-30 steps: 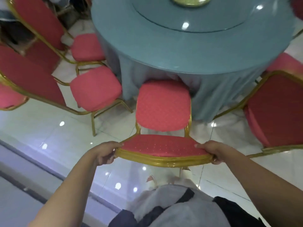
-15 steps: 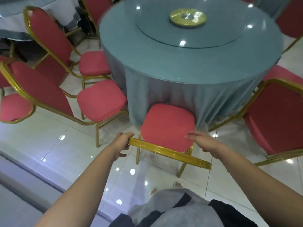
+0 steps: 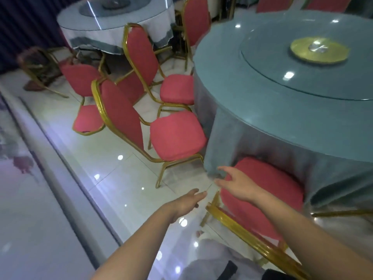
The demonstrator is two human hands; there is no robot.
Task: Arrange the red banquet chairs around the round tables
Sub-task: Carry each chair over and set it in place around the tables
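Reaching out over the glossy tiled floor (image 3: pixel 113 178), both hands are empty, fingers spread and gripping nothing. The left hand (image 3: pixel 185 203) hovers above the tiles, palm down, just left of the nearest chair (image 3: pixel 266 197). The right hand (image 3: pixel 238 184) sits over the front corner of that chair's red seat, fingertips close to the hanging hem of the teal tablecloth (image 3: pixel 252 142); whether they touch the cloth is hard to call through the blur. That nearest chair is tucked in tight, its seat partly under the cloth of the round table (image 3: pixel 282 81), its gold back rail (image 3: pixel 252 239) running toward the person's body. A gold disc (image 3: pixel 319 49) gleams at the centre of the tabletop's glass turntable. To the left, a second chair (image 3: pixel 175 134) faces the same table, seat edge right against the cloth. Behind it, a third chair (image 3: pixel 177 88) does the same. Further left, another chair (image 3: pixel 87 120) stands apart, near a second round table (image 3: pixel 115 23) draped in pale cloth.
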